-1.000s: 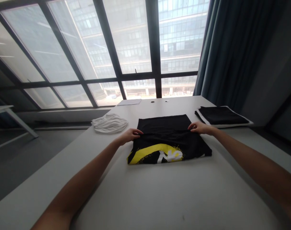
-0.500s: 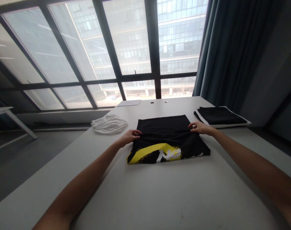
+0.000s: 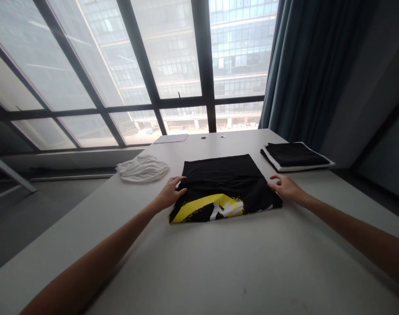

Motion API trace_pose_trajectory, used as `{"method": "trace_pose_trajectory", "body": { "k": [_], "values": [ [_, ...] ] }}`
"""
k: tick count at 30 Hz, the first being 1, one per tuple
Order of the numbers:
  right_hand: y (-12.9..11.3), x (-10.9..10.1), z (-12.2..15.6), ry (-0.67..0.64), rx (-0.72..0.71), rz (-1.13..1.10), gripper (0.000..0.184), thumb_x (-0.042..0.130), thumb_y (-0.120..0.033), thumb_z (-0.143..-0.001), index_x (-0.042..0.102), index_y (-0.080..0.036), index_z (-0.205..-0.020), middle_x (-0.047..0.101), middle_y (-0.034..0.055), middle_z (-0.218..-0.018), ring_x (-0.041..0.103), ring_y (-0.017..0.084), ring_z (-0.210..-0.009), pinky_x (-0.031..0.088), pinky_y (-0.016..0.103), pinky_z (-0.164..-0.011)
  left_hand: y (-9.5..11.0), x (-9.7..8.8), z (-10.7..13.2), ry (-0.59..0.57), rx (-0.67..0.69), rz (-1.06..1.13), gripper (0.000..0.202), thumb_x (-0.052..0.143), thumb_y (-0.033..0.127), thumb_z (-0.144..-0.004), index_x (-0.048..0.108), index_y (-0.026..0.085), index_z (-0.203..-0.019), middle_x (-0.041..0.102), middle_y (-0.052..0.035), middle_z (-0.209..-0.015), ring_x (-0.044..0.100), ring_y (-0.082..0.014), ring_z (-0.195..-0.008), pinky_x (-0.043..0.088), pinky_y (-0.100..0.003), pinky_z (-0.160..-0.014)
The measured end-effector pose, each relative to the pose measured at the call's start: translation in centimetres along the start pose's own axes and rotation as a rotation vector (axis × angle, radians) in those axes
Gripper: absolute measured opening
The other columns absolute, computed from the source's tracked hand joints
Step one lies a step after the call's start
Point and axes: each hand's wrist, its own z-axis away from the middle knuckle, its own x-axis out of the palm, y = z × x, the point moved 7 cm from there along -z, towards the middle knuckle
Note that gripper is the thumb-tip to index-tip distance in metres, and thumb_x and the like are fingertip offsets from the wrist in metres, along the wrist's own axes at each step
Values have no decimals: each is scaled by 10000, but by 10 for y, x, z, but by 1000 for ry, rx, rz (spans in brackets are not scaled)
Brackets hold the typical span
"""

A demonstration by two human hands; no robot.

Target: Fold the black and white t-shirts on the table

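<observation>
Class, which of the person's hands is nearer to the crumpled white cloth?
Left: the left hand is just to the right of the white cloth; the right hand is farther right, past the black garment.

My feed cuts off the left arm point(image 3: 97, 258) at its near edge, the right arm point(image 3: 353, 229) at its right. The black garment point(image 3: 219, 173) hides its own underside from me, and the far dark spot point(image 3: 203, 138) on the white table point(image 3: 199, 262) is too small to identify.

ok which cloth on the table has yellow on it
The black cloth between the left hand and the right hand: its near part bears a yellow and white print. The crumpled cloth is white; the folded stack shows only black and white.
</observation>
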Motion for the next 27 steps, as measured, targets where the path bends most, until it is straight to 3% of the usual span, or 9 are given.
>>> {"method": "trace_pose_trajectory", "body": {
  "k": [4,6,10,15,19,22,24,27],
  "values": [
    [-6,-1,46,-121,-45,-25,458,634,-387,-828,585,-153,-1218,660,2,-653,615,180,-592,442,273,-563,11,0,26,36,-16,-3,567,612,435,-833,559,210,-1351,412,-135,-1416,636,-193,-889,581,-402,-878],
    [-15,-5,62,-109,-97,-54,471,637,-371,-804,580,-169,-1226,662,-1,-680,616,184,-621,452,282,-594,17,1,38,35,-31,-11,566,599,433,-845,546,216,-1365,385,-132,-1434,631,-153,-787,589,-406,-863],
    [-21,-16,77,8,-152,-91,449,600,-352,-810,560,-185,-1225,657,6,-718,626,200,-688,475,301,-664,19,6,53,25,-42,-24,542,607,381,-820,568,213,-1334,364,-120,-1437,637,-163,-823,583,-406,-884],
    [-9,-6,79,-10,-126,93,331,538,-289,-835,609,-183,-1140,659,28,-734,618,206,-680,468,310,-662,18,10,56,-32,-10,-57,416,587,331,-830,648,193,-1217,408,-127,-1406,647,-210,-899,559,-419,-922],
    [-31,-8,66,163,-228,276,281,507,-288,-891,641,-200,-1122,694,88,-933,646,239,-850,467,328,-785,42,4,43,16,103,-212,371,569,298,-857,664,195,-1201,464,-117,-1395,575,-284,-1160,440,-425,-1075],
    [-60,4,39,168,-368,338,267,518,-265,-904,667,-196,-1114,674,119,-1117,613,262,-1041,439,336,-934,59,8,18,15,145,-317,361,533,263,-901,657,204,-1235,565,-113,-1314,552,-294,-1202,400,-415,-1084],
    [-72,16,13,138,-387,389,265,535,-250,-907,683,-181,-1116,663,134,-1164,583,268,-1111,412,338,-989,57,14,-4,-21,91,-368,342,527,250,-918,665,208,-1228,620,-115,-1241,581,-293,-1154,415,-403,-1036],
    [-75,33,-27,81,-305,443,236,572,-284,-916,708,-180,-1078,676,135,-1163,581,265,-1129,416,342,-973,39,24,-36,-83,-25,-407,273,555,281,-926,705,184,-1132,662,-130,-1137,618,-298,-1070,443,-388,-943]
  ]
}}
